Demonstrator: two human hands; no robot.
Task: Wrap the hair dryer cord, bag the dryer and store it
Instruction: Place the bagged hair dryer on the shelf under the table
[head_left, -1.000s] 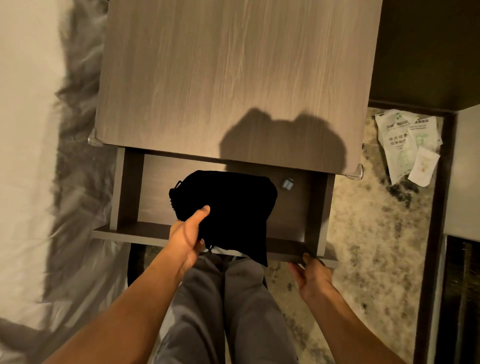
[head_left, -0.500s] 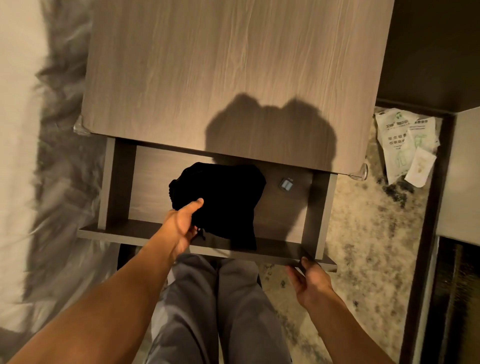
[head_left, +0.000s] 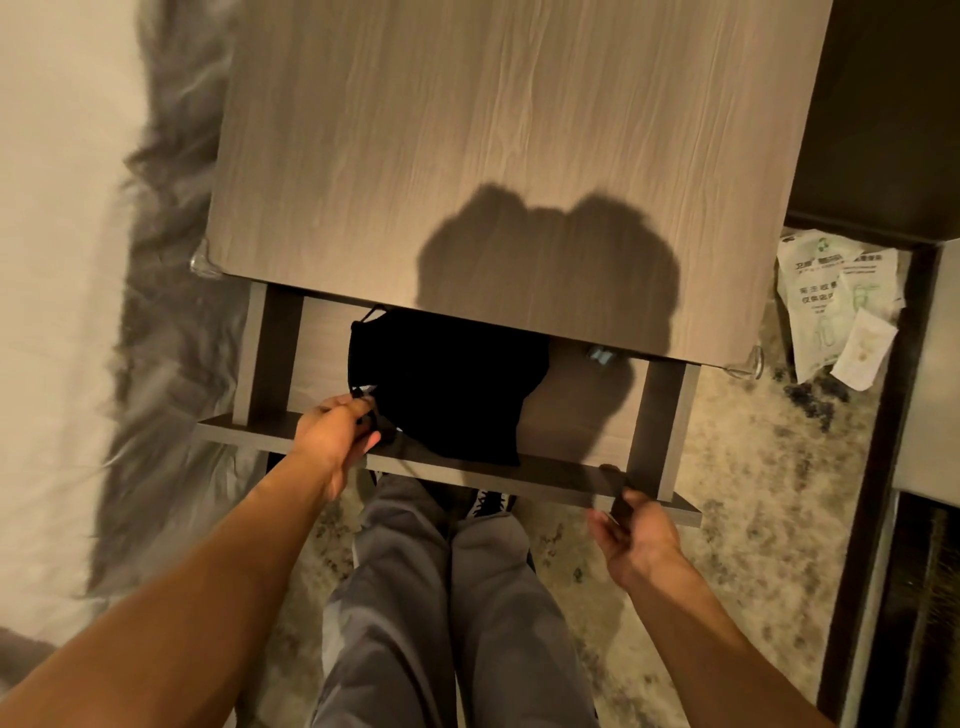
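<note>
Fingers of my right hand (head_left: 631, 540) curl around the front panel of the open drawer (head_left: 571, 480), near its right end, thumb on the panel's top edge. Below that panel my legs in grey trousers (head_left: 441, 597) stand on the mottled carpet (head_left: 753, 467), a shoe tip showing just under the drawer front. My left hand (head_left: 335, 436) reaches over the same panel at its left part, fingers pinched shut on the drawstring at the near-left corner of the black bag (head_left: 447, 384). That bag lies inside the drawer, left of centre, its far edge tucked under the counter (head_left: 493, 130) top; I cannot see the dryer itself. A small metal fitting (head_left: 600, 355) sits in the drawer to the bag's right. Beyond the drawer's right side, paper packets (head_left: 836, 306) lie on the carpet.
</note>
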